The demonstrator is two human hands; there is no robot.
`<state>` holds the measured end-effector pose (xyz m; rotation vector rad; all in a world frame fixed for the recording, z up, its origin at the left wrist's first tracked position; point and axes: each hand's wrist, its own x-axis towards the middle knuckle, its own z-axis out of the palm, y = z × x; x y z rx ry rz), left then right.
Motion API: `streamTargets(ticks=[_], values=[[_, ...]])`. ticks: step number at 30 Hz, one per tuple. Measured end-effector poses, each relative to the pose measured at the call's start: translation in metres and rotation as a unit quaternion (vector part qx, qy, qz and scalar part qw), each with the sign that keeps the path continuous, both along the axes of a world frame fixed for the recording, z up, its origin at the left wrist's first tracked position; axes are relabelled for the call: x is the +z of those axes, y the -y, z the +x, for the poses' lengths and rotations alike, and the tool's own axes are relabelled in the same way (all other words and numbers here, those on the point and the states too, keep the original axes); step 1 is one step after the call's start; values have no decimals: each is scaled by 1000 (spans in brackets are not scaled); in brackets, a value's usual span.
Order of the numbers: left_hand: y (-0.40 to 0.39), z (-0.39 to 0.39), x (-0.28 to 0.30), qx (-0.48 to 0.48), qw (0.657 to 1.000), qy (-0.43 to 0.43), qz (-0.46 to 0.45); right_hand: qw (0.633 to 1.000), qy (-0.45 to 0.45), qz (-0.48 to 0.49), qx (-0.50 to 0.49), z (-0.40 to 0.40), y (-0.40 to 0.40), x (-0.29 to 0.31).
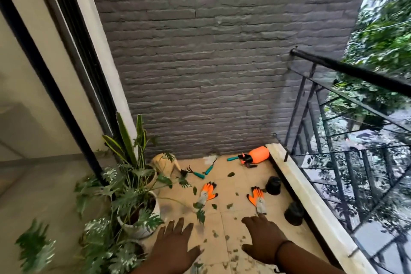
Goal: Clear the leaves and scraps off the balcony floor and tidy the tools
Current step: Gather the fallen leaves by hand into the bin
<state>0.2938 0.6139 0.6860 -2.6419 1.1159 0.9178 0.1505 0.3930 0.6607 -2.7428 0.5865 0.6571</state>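
Single head view, standing height, angled down-forward: balcony floor [233, 187] low, brick wall [200, 51] at 12 o'clock, railing [347, 69] at 3.

1. A grey brick wall [211, 62] closes the far end of the balcony.
2. A black metal railing [347, 118] runs along the right — green trees [387, 29] show beyond it.
3. Potted plants [131, 189] crowd the left corner, one in a white pot [142, 229].
4. A dark-framed sliding door [55, 87] stands at left.

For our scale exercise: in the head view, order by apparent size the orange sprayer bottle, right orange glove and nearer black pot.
1. Right orange glove and nearer black pot: alike, unranked.
2. Orange sprayer bottle: smallest, though it lies farthest.
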Motion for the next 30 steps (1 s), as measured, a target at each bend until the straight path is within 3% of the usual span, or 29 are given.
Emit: streamTargets(ticks=[9,17,26,30], values=[[102,19,-17,11,1000,-1,1,1000,9,-8,19,22,114,-7],[119,49,-35,56,998,-35,23,999,-23,9,31,67,152,-15],[150,171,-69,22,1000,1,11,998,-36,-23,38,165,162,-29],[168,232,-73,-15,1000,16,-8,999,-49,-12,-18,192,177,-35]])
